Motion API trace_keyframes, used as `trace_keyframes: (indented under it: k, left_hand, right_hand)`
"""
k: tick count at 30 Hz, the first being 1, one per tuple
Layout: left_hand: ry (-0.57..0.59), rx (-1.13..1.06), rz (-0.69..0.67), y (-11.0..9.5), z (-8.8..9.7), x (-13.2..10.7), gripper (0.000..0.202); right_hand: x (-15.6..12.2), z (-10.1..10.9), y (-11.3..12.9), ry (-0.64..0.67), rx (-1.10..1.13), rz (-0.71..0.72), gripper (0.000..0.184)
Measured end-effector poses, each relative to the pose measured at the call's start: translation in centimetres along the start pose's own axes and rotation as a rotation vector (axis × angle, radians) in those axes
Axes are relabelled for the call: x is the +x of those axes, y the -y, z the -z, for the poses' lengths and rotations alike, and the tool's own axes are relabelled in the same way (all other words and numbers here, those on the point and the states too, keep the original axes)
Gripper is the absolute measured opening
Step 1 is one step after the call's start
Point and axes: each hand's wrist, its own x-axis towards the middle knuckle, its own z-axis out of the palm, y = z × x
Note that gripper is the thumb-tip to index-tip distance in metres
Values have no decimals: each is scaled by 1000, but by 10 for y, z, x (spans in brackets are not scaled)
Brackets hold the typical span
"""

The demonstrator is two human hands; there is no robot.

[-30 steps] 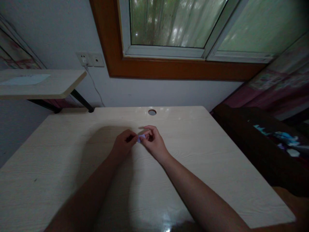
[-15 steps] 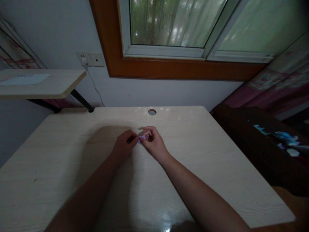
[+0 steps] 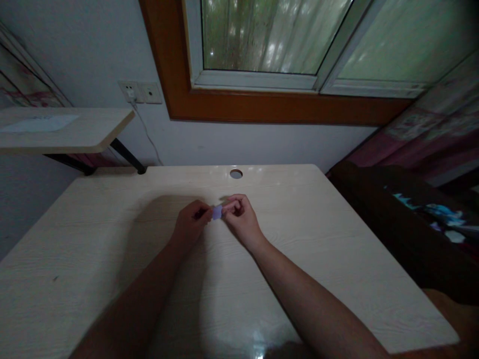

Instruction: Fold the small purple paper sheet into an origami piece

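Observation:
A small pale purple piece of paper [image 3: 217,212] sits between my two hands, just above the light wooden table [image 3: 112,239]. My left hand [image 3: 191,224] pinches its left edge with curled fingers. My right hand [image 3: 239,217] pinches its right edge, fingers folded over it. Most of the paper is hidden by my fingertips. Both forearms reach in from the bottom of the view.
A round cable hole [image 3: 235,173] lies in the table near its far edge. A shelf [image 3: 67,132] juts out at the left under wall sockets [image 3: 140,92]. A window [image 3: 277,40] is above. Dark furniture [image 3: 404,224] stands to the right.
The purple paper shows more now and stands a little more upright between my fingertips. My right hand's fingers have closed in slightly; both hands stay in the same place.

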Motion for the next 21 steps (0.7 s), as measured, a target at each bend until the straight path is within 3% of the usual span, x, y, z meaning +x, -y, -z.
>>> trace_keyframes:
  k: [9,13,21]
  left_hand:
    - [-61,-192,80,-2,1,2,16]
    - [-24,-169,52,0,0,1,16]
    - [91,-55,57,1,-1,-1,20]
  right_hand:
    - [2,0,0,48,51,7,40]
    - [1,-1,-2,108,7,11,46]
    - [-1,2,0,77,-18,36,32]
